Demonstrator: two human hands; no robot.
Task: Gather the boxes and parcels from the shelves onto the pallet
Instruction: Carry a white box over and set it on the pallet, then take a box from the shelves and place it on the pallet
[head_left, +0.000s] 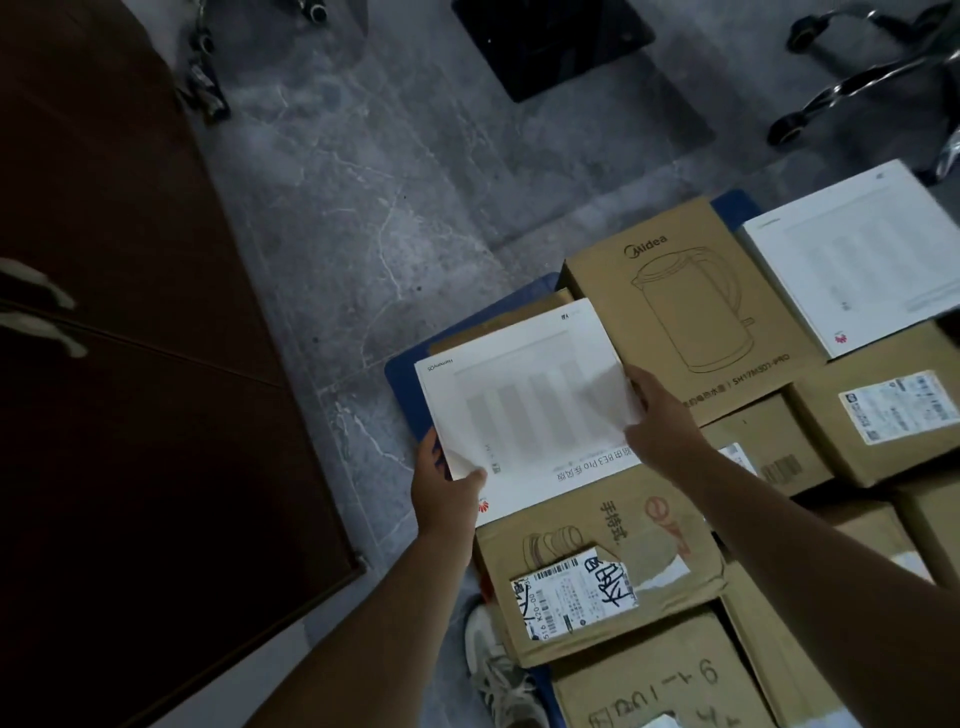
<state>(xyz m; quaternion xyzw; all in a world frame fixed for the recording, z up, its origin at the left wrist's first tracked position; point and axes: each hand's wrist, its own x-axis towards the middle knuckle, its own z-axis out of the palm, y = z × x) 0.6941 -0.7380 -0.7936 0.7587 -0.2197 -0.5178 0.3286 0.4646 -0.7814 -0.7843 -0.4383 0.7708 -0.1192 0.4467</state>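
A flat white box (524, 400) with grey columns printed on its top lies at the near left corner of the blue pallet (402, 384), over a brown carton. My left hand (447, 488) grips its near left corner. My right hand (660, 421) holds its right edge. To its right stands a brown kettle carton (685, 301). A second white box (857, 260) rests on cartons at the far right. In front of me sits a brown carton with a shipping label (597, 571).
Several more brown cartons (883, 415) fill the pallet's right and near side. A dark wooden cabinet (130, 364) stands at the left. Grey stone floor (363, 208) lies beyond the pallet, with a black mat (550, 41) and chair legs (857, 78) further off. A white shoe (493, 670) shows below.
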